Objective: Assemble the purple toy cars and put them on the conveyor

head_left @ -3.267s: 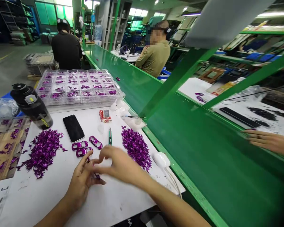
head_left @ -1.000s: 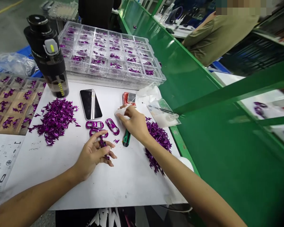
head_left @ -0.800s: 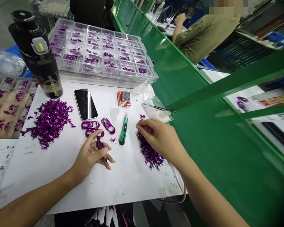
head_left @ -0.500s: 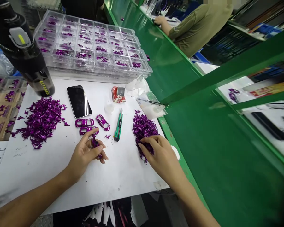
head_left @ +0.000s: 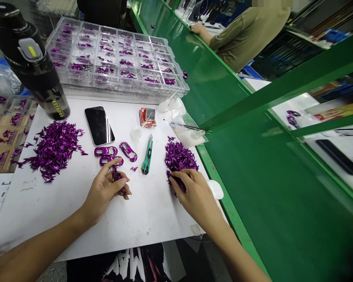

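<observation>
Three cars (head_left: 128, 151) lie left of the knife (head_left: 147, 157); my left hand (head_left: 102, 192) clamps another car (head_left: 115, 174); my right hand (head_left: 195, 192), grip unclear, touches remaining pieces (head_left: 181, 156).

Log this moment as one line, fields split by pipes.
left hand: holding purple part | right hand: at purple pile | green cutter: lying on white table | phone: beside purple car shells

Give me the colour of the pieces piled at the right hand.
The pieces are shiny purple, showing best in the head view, the only one.
</observation>
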`<state>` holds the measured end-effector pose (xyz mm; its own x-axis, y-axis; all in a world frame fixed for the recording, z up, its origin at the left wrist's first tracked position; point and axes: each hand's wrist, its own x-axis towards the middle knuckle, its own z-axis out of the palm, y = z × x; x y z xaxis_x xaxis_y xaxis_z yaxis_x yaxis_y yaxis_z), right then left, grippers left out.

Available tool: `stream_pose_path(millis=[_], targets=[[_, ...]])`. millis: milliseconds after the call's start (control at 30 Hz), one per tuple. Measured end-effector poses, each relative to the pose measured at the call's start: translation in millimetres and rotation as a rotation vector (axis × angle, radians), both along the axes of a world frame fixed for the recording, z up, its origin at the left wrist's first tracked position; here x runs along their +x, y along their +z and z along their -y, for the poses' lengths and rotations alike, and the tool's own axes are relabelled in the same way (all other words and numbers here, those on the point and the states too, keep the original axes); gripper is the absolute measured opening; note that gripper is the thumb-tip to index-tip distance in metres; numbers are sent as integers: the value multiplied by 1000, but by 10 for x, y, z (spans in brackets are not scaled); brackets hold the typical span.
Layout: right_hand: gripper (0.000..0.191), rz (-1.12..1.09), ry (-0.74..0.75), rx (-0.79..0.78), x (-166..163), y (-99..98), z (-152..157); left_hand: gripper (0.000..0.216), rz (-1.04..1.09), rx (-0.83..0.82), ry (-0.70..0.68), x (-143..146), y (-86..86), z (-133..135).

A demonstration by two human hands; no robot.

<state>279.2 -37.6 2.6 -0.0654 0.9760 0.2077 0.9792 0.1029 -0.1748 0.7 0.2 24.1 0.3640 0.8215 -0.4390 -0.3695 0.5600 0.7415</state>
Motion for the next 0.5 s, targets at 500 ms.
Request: stream_pose_path(millis=[500], targets=[[25, -150, -140, 167, -67, 92, -33, 51, 16, 9, -18, -20, -33, 0]])
